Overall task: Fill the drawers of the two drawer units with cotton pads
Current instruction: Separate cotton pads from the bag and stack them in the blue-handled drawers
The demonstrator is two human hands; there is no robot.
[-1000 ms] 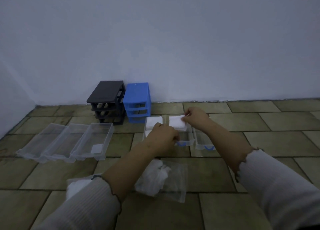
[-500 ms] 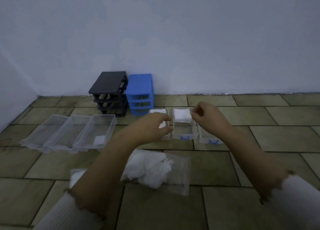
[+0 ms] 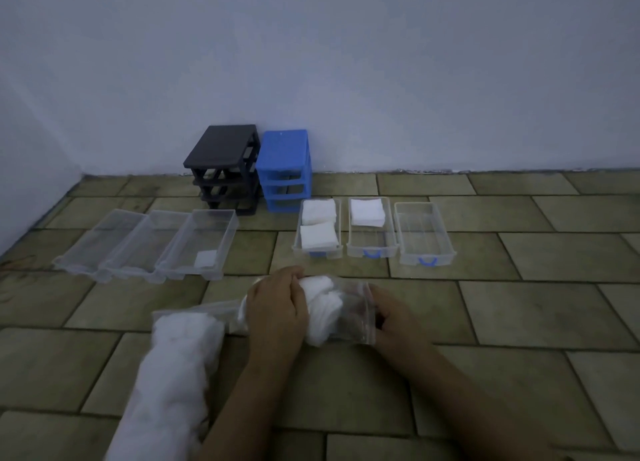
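I grip the clear plastic bag of white cotton pads with left hand and right hand; three clear blue-handled drawers hold pads in two, three clear drawers left hold one pad.

We are pulling both hands back from the drawers to the bag of cotton pads on the floor. Our left hand is now gripping the bag's middle and our right hand its open end. The pad we were holding now lies in the middle blue-handled drawer.
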